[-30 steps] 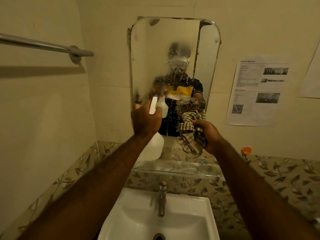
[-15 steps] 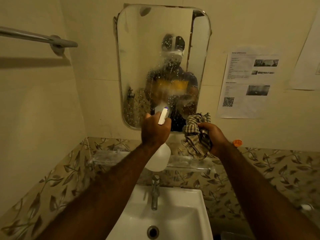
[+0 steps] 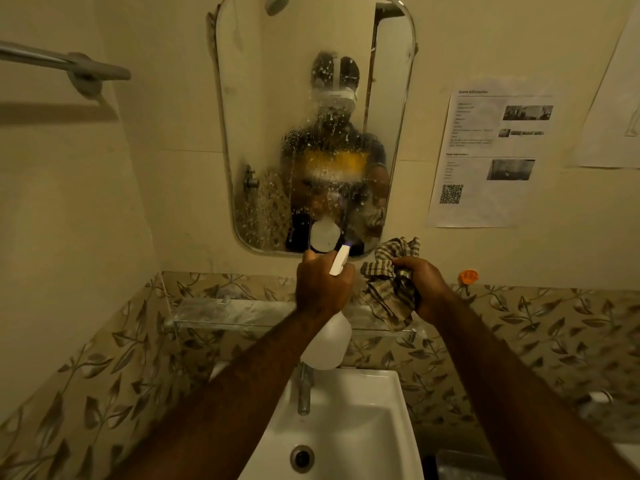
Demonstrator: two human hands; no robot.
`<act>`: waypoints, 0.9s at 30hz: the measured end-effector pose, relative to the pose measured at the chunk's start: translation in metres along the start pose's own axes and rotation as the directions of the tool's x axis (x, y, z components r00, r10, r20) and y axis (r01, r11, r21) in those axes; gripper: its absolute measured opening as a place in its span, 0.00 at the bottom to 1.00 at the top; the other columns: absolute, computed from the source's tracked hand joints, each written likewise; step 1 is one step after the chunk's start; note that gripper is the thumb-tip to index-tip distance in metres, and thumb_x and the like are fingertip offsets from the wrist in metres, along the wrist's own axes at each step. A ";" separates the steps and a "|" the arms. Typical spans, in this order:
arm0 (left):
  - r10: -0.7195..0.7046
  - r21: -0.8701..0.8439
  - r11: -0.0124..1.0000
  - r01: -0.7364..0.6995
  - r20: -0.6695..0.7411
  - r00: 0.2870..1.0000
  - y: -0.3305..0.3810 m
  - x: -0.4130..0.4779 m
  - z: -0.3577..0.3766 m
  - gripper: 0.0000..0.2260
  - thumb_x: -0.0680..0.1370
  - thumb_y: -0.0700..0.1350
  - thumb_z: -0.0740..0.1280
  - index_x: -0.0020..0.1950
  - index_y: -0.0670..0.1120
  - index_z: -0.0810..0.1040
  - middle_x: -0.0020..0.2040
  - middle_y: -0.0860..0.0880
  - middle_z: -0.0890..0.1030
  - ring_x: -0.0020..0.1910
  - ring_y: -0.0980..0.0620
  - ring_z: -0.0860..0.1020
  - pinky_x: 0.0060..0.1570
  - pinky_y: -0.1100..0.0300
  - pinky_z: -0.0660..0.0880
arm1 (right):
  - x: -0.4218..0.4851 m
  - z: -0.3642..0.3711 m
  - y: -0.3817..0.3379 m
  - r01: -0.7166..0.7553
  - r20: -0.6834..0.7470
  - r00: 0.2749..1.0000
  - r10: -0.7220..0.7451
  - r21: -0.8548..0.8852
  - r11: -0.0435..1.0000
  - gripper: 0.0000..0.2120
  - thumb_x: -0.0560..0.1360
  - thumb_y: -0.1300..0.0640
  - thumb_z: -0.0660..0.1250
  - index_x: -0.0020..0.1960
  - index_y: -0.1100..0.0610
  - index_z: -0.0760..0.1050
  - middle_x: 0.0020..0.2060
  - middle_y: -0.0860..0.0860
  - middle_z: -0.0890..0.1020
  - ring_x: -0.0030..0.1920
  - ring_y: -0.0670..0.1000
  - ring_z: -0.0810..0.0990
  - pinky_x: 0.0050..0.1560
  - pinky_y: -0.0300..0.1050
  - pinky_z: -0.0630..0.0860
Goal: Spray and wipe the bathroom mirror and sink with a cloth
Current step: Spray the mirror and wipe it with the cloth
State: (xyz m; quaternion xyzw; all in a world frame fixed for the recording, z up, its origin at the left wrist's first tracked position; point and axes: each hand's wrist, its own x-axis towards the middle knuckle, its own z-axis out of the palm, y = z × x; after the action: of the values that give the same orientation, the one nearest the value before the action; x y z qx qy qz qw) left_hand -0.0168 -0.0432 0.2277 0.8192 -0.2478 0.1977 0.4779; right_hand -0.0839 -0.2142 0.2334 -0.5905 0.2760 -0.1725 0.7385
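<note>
- My left hand [image 3: 323, 289] is wrapped around the neck of a white spray bottle [image 3: 327, 344], fingers closed at the trigger, nozzle aimed at the lower part of the mirror [image 3: 311, 98].
- The bottle's translucent body hangs below my fist, above the tap [image 3: 304, 389]. I judge it light plastic, possibly slick if wet, so the narrow neck under the trigger head seems the surest place to hold it.
- My right hand [image 3: 420, 284] is clenched on a bunched checked cloth [image 3: 389, 289], just right of the bottle and just below the mirror's bottom edge.
- The cloth looks soft and limp, with a loose tail drooping toward the glass shelf [image 3: 235, 311]. I judge it needs spreading flat under the palm to wipe well.
- The mirror hangs on the wall straight ahead, its centre and lower half speckled with droplets and runs of spray. It looks like thin, rigid glass, so I would press evenly and not hard.
- The white sink [image 3: 381, 427] sits below my forearms, its bowl looking dry and unwiped.
- A towel rail [image 3: 65, 62] is on the left wall, and a printed sheet [image 3: 485, 161] is stuck to the wall on the right.
</note>
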 end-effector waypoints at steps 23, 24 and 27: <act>-0.043 -0.255 0.967 -0.022 -0.248 0.968 -0.020 0.130 -0.172 0.10 0.77 0.47 0.66 0.40 0.43 0.80 0.31 0.48 0.79 0.28 0.52 0.77 0.25 0.64 0.69 | -0.039 0.202 -0.131 0.760 -0.305 0.630 -0.715 0.049 0.649 0.20 0.76 0.59 0.74 0.67 0.54 0.76 0.57 0.48 0.84 0.57 0.50 0.83 0.57 0.52 0.84; -0.030 -0.249 0.968 -0.035 -0.251 0.968 -0.020 0.138 -0.183 0.10 0.77 0.48 0.66 0.41 0.43 0.80 0.31 0.48 0.79 0.28 0.51 0.77 0.26 0.63 0.69 | -0.040 0.216 -0.143 0.792 -0.318 0.578 -0.752 -0.002 0.610 0.19 0.77 0.59 0.73 0.67 0.53 0.76 0.56 0.47 0.83 0.56 0.48 0.83 0.56 0.49 0.84; -0.005 -0.224 0.973 -0.060 -0.278 0.961 -0.016 0.162 -0.213 0.10 0.77 0.48 0.66 0.43 0.43 0.82 0.32 0.50 0.78 0.29 0.53 0.75 0.28 0.64 0.67 | -0.038 0.254 -0.181 0.861 -0.339 0.408 -0.848 -0.167 0.481 0.15 0.77 0.60 0.70 0.64 0.55 0.77 0.53 0.46 0.82 0.53 0.45 0.81 0.50 0.38 0.83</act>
State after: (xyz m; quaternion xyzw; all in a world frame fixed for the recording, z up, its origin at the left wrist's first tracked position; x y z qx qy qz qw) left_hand 0.1035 0.1163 0.4061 0.7191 -0.2114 0.2869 0.5966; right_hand 0.0541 -0.0389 0.4546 -0.5903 0.0697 -0.6386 0.4888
